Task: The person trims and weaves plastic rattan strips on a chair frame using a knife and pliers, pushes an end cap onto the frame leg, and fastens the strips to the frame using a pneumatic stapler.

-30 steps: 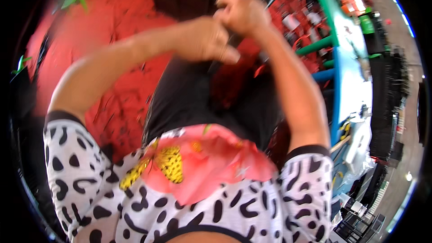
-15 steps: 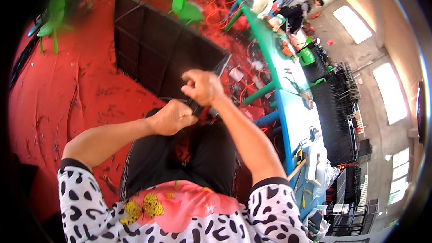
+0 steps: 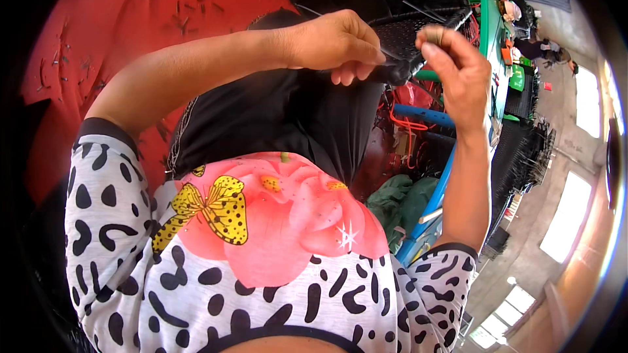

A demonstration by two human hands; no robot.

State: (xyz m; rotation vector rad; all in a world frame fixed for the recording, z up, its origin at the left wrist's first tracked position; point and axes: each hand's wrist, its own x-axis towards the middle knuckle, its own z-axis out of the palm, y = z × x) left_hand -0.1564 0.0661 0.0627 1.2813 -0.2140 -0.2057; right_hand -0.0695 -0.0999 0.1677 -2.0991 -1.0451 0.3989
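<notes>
Nearest to us is our own top point(image 3: 261, 274), white with black blotches and a pink flower and yellow butterfly printed on the chest, and below it the black cloth over our lap point(image 3: 288, 117). Both forearms rise from there.

Our left hand point(image 3: 337, 42) is closed, fingers curled down around a dark handle-like tool point(image 3: 389, 72) that pokes out just past the knuckles; the hand is clamped on it. Our right hand point(image 3: 458, 68) is held up just beside it, thumb and fingertips pinched together on a small greyish piece point(image 3: 433, 33) (too small for us to tell what it is). The two hands are near each other but not touching.

Right behind them lies a black woven mesh panel point(image 3: 418, 26), its edge at the tool's tip. Under the right forearm we see blue bars point(image 3: 425, 116) and a green bundle of cloth point(image 3: 399, 202). Farther off, the red floor point(image 3: 131, 19) spreads to the left, strewn with short dark scraps, and a green desk point(image 3: 485, 6) runs along the far right.
</notes>
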